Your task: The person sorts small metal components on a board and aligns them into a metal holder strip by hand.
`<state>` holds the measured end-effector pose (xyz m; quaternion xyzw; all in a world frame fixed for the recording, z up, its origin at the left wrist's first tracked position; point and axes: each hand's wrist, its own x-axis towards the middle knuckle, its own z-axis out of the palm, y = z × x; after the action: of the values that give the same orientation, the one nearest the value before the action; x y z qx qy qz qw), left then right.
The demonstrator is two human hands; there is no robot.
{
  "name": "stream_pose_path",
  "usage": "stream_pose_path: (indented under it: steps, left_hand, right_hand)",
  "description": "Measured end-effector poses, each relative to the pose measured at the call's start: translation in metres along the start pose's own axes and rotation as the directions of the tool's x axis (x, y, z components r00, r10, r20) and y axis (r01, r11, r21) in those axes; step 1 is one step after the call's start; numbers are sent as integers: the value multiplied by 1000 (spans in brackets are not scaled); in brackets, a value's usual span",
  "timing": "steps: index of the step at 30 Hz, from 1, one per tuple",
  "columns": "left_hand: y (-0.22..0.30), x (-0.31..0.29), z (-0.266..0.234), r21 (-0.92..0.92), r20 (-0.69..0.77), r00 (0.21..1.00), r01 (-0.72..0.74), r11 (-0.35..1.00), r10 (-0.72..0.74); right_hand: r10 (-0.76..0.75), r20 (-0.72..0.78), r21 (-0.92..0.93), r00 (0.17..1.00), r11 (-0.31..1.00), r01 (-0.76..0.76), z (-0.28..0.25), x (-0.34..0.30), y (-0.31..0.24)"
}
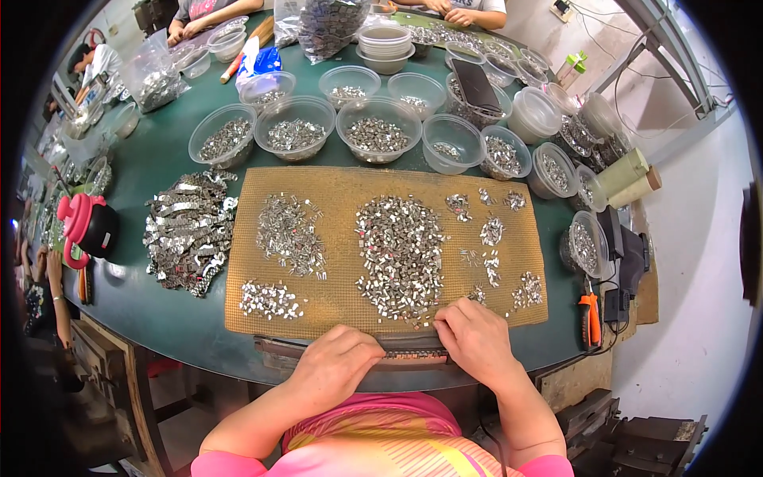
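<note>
A long narrow dark bar (pixel 413 355) lies along the table's front edge, with a row of small metal pieces set along it. My left hand (pixel 338 362) is at the left part of this bar, its fingers curled together over it. At the bar's right part my right hand (pixel 475 338) is closed, thumb and fingertips pressed together; whatever lies between the fingertips of either hand is hidden. Just beyond is a tan gridded mat (pixel 342 183) bearing a big central pile of small shiny metal pieces (pixel 400 258), a looser left pile (pixel 290 234) and several small clusters.
Clear bowls (pixel 378 127) of metal parts line the mat's far side. Linked metal strips (pixel 191 230) are heaped left of it, near a pink-and-black mug (pixel 87 230). Orange-handled pliers (pixel 589 318) lie at right. Co-workers' hands (pixel 459 16) are across the green table (pixel 151 310).
</note>
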<state>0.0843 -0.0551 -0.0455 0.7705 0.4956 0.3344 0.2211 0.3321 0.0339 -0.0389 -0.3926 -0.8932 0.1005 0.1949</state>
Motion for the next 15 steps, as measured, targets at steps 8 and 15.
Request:
stream_pose_path:
  steps: [8, 15]
  left_hand:
    - [-1, -2, -1, -12, -10, 1000, 27, 1000, -27]
    - [0, 0, 3, 25, -19, 1000, 25, 999, -25]
  right_hand:
    - [-152, -27, 210, 988, 965, 154, -3, -5, -29]
    - [-198, 6, 216, 980, 957, 192, 7, -4, -42]
